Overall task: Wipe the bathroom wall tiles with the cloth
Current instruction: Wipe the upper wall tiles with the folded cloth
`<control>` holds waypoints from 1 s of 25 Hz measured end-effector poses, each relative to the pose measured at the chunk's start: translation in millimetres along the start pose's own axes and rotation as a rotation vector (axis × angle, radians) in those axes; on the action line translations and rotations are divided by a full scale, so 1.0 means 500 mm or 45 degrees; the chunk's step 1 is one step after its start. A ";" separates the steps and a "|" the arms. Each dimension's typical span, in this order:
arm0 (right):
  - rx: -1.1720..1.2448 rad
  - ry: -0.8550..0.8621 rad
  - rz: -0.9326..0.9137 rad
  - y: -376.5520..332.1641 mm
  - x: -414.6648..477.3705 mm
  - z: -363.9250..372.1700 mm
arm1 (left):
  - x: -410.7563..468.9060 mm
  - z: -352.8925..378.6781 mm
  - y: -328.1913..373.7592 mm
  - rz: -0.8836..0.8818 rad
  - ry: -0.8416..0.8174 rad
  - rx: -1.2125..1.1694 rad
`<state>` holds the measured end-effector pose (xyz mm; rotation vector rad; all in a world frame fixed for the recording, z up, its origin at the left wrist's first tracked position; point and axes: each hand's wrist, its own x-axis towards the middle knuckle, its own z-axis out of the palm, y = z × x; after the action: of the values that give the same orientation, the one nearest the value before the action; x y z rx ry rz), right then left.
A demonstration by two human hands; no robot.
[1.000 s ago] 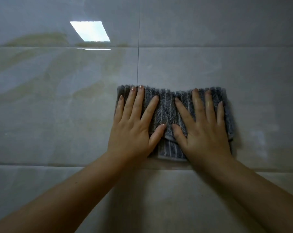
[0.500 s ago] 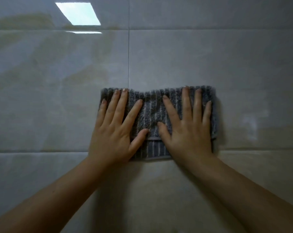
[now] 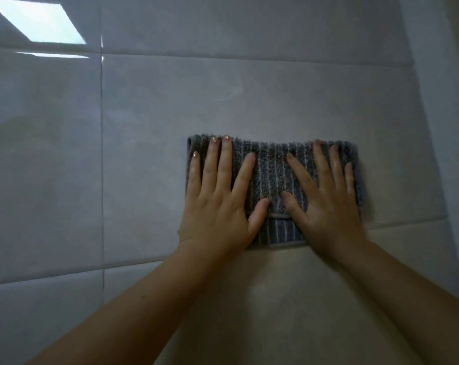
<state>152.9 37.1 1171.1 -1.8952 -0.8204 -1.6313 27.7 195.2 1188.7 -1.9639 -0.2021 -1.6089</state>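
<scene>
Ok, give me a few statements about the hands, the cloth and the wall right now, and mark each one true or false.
1. The left hand and the right hand both press flat on the cloth. True.
2. The cloth is plain white. False: it is dark grey with thin pale stripes.
3. The cloth lies to the right of the vertical tile joint. True.
4. The left hand bunches the cloth in a fist. False: it lies flat and spread on the cloth.
5. The bright reflection sits at the top right of the wall. False: it is at the top left.
</scene>
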 end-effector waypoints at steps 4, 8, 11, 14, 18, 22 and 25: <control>0.013 0.030 0.050 -0.016 0.005 0.007 | 0.004 0.003 -0.015 0.059 0.012 0.022; 0.021 0.011 -0.169 0.036 0.064 -0.001 | 0.069 0.012 0.028 -0.088 0.078 0.027; 0.018 0.066 -0.017 0.146 0.123 -0.015 | 0.168 0.023 0.120 -0.159 0.089 -0.066; 0.003 0.040 0.070 0.254 0.136 -0.023 | 0.219 0.041 0.205 -0.124 0.059 -0.061; 0.025 0.040 0.158 0.308 0.091 -0.024 | 0.211 0.056 0.264 -0.037 0.041 -0.054; 0.010 0.030 0.156 0.274 -0.004 -0.013 | 0.109 0.055 0.254 0.117 0.011 -0.065; 0.016 -0.031 0.037 0.250 -0.029 -0.009 | 0.079 0.054 0.230 0.152 0.000 -0.015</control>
<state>238.8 -54.4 1158.6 -1.9130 -0.8072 -1.5849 114.1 105.9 1183.9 -1.9467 -0.0736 -1.5365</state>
